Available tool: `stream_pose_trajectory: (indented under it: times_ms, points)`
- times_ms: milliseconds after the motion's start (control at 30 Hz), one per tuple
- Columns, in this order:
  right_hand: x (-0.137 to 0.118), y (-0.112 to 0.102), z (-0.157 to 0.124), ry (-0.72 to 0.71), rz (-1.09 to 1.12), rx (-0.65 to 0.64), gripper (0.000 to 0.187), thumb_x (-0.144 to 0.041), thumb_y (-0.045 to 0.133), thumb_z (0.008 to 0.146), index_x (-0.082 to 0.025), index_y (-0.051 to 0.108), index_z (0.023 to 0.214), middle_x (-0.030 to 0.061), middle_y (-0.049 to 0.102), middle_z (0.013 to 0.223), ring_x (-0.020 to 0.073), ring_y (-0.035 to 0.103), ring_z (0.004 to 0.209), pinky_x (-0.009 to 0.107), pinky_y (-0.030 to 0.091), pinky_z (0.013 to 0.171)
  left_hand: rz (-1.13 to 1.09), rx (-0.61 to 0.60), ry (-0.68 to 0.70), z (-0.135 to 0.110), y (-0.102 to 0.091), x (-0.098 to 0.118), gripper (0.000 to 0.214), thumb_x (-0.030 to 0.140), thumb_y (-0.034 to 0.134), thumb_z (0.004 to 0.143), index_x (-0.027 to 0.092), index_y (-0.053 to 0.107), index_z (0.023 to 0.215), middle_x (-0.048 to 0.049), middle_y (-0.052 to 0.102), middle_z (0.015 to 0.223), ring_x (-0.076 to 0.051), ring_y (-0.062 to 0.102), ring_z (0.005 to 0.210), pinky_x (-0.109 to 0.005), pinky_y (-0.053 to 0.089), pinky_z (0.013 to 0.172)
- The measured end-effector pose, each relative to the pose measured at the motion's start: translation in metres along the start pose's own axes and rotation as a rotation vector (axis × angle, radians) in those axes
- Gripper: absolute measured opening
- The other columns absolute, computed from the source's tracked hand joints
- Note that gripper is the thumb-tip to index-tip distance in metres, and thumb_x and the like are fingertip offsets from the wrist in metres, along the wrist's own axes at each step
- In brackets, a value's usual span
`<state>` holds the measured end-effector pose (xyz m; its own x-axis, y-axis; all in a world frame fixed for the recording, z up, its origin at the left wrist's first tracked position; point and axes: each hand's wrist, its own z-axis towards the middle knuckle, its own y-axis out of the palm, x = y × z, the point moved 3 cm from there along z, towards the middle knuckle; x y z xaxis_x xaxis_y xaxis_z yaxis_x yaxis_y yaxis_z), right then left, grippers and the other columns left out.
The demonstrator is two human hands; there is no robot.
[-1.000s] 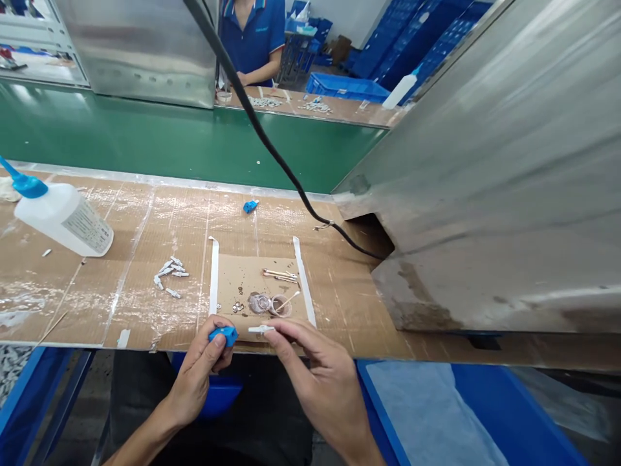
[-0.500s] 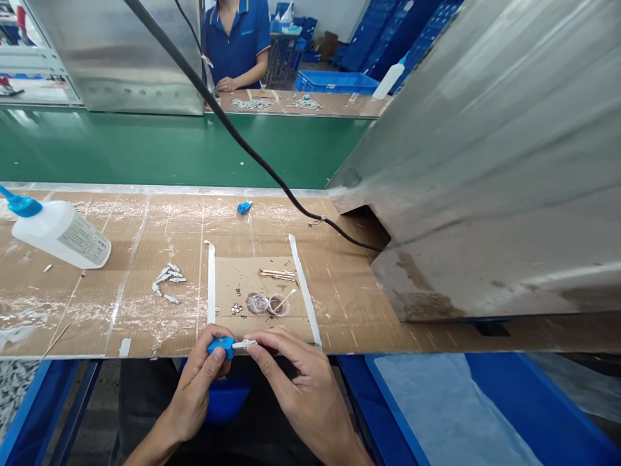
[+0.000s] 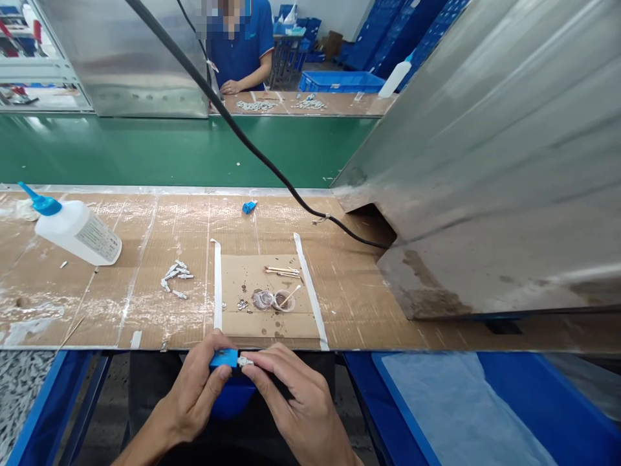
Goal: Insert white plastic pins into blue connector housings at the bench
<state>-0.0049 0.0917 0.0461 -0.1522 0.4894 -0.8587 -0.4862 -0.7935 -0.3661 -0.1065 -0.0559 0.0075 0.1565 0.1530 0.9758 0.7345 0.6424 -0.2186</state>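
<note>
My left hand (image 3: 196,388) is closed round a small blue plastic housing (image 3: 223,358) just below the near edge of the workbench. My right hand (image 3: 291,395) pinches a small white pin-like part (image 3: 244,361) whose tip sits inside the end of the blue housing. Both hands meet in front of my lap. On the bench just beyond them lies a taped cardboard square (image 3: 264,291) with glue puddles, tiny metal pieces and swabs. A loose pile of white pins (image 3: 175,277) lies to its left.
A squeeze bottle with a blue nozzle (image 3: 72,228) lies at the far left. A spare blue housing (image 3: 249,206) sits near the green conveyor (image 3: 169,152). A black cable (image 3: 272,169) runs to the metal machine cover (image 3: 485,162) at right. Blue bins (image 3: 460,414) stand below. A person works across the belt.
My right hand has brought the white pin leftwards into the blue housing, and both hands have dropped below the bench edge towards me.
</note>
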Motion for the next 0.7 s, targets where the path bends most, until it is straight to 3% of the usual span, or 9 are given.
stream_pose_trajectory:
  times_ms: [133, 267, 500, 700]
  points:
    - [-0.009, -0.001, -0.008, -0.145, -0.151, -0.125, 0.016, -0.006, 0.055, 0.101, -0.016, 0.067, 0.105, 0.0055, 0.070, 0.085, 0.0173, 0.059, 0.074, 0.031, 0.053, 0.066, 0.163, -0.186, 0.147, -0.006, -0.009, 0.008, 0.018, 0.027, 0.045, 0.104, 0.025, 0.059, 0.115, -0.0043, 0.065, 0.100, -0.022, 0.060, 0.091, -0.032, 0.043, 0.087]
    - [-0.020, 0.001, -0.016, -0.293, -0.194, -0.151, 0.018, 0.000, 0.055, 0.098, -0.011, 0.062, 0.110, 0.0083, 0.068, 0.083, 0.0178, 0.053, 0.071, 0.034, 0.048, 0.062, 0.201, -0.286, 0.181, -0.015, -0.014, 0.012, 0.016, 0.025, 0.044, 0.104, 0.024, 0.056, 0.114, -0.0055, 0.063, 0.099, -0.022, 0.060, 0.087, -0.031, 0.045, 0.084]
    - [-0.026, 0.009, -0.030, -0.269, -0.170, -0.118, 0.024, 0.003, 0.050, 0.096, -0.012, 0.061, 0.111, 0.0090, 0.068, 0.083, 0.0189, 0.056, 0.071, 0.035, 0.049, 0.061, 0.212, -0.329, 0.268, -0.022, -0.011, 0.022, 0.019, 0.021, 0.047, 0.100, 0.022, 0.060, 0.113, -0.0096, 0.066, 0.093, -0.025, 0.063, 0.084, -0.035, 0.048, 0.080]
    - [-0.032, 0.015, -0.037, -0.300, -0.254, -0.086, 0.022, 0.003, 0.053, 0.094, -0.010, 0.060, 0.111, 0.0101, 0.068, 0.081, 0.0195, 0.056, 0.068, 0.035, 0.048, 0.058, 0.134, -0.324, 0.284, -0.030, -0.010, 0.006, 0.023, 0.023, 0.050, 0.098, 0.023, 0.066, 0.115, -0.0112, 0.067, 0.091, -0.028, 0.063, 0.083, -0.039, 0.048, 0.080]
